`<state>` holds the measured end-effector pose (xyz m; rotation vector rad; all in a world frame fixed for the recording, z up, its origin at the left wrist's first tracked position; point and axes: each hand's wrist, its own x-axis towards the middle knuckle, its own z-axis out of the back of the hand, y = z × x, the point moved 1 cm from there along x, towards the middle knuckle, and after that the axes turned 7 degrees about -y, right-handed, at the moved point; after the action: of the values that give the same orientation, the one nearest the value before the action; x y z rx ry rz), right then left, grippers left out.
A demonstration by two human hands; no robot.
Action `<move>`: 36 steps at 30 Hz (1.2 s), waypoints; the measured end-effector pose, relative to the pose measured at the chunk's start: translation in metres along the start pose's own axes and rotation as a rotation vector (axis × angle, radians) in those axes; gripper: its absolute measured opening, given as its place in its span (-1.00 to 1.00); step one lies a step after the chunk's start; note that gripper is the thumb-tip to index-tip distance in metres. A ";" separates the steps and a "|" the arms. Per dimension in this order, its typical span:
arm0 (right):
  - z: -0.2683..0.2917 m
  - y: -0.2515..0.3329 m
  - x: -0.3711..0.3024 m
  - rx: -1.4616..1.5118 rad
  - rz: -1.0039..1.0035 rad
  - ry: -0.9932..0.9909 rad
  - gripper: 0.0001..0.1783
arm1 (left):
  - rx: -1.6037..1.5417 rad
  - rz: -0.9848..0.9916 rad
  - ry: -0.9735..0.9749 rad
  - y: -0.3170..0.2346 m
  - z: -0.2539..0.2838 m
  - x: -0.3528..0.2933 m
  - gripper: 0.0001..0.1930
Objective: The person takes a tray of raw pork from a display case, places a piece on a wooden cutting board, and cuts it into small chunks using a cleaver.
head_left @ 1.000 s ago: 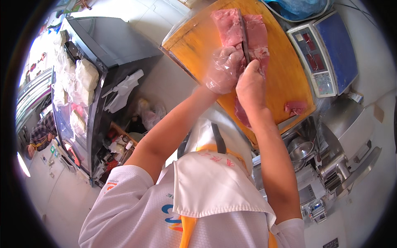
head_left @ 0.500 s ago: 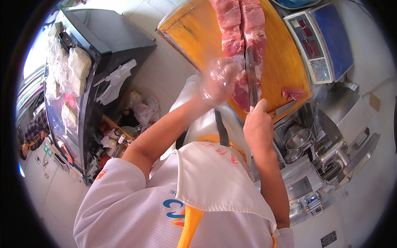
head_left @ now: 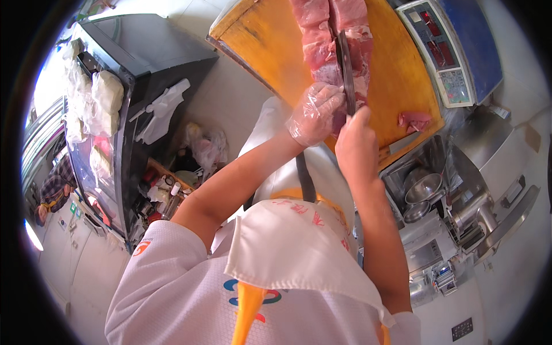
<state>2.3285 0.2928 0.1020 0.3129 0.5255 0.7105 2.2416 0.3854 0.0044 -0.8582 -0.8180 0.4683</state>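
A long slab of raw red meat [head_left: 317,40] lies lengthwise on a yellow-brown cutting board [head_left: 402,63], with a lengthwise split dividing it into two strips. My right hand [head_left: 357,144] is closed round the handle of a long knife [head_left: 347,75], whose blade points away from me along the split. In a clear plastic glove, my left hand [head_left: 316,112] grips the near end of the left strip, its fingers curled over the meat close to the blade. A small scrap of meat [head_left: 415,121] sits near the board's right corner.
Right of the board stands a weighing scale [head_left: 454,80] with a blue platform. Steel bowls [head_left: 422,187] and metal equipment are below it. On the left is a dark cabinet [head_left: 158,46] hung with plastic bags [head_left: 106,100]. A person [head_left: 54,187] shows at the far left.
My left hand, blurred and raised before, has come onto the near end of the meat. The knife and my right hand have moved away from me along the slab. My view has shifted slightly.
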 end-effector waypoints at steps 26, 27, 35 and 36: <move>0.032 -0.005 -0.042 0.006 -0.065 0.065 -0.78 | 0.221 0.016 0.094 0.008 -0.004 -0.006 -0.64; 0.030 -0.010 -0.058 -0.004 -0.043 0.053 -0.78 | 0.160 0.044 0.103 0.012 -0.006 -0.012 -0.63; 0.008 -0.014 -0.051 0.091 -0.154 0.044 -0.75 | 0.100 -0.054 0.093 0.011 -0.002 -0.013 -0.55; 0.004 -0.011 -0.037 0.082 -0.164 0.045 -0.75 | 0.087 -0.083 0.083 0.011 -0.003 -0.011 -0.55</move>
<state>2.3132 0.2590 0.1132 0.3265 0.6171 0.5395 2.2363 0.3829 -0.0102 -0.7550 -0.7490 0.3901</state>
